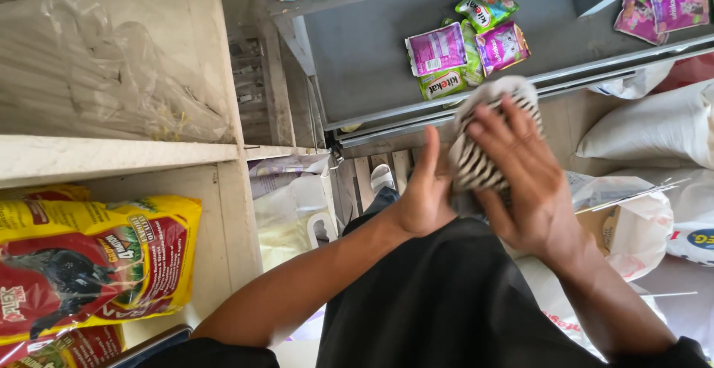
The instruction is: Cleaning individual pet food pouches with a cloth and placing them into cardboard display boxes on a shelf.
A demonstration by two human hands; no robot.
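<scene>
Both my hands hold a black-and-white striped cloth [476,161] bunched up in front of me. My right hand [524,178] lies flat over the cloth's front, fingers spread across it. The thumb side of my left hand [424,193] presses against the cloth's left edge. The cloth hangs just below the edge of a grey metal shelf [372,56]. On that shelf lie several small purple and green pet-food pouches [465,44], just beyond the cloth.
A cream wooden shelf unit [119,152] stands at left with a yellow-and-red pet-food bag [89,264] in its lower bay and clear-wrapped goods above. White sacks [654,126] and plastic bags [632,227] lie at right. More purple pouches [662,7] sit top right.
</scene>
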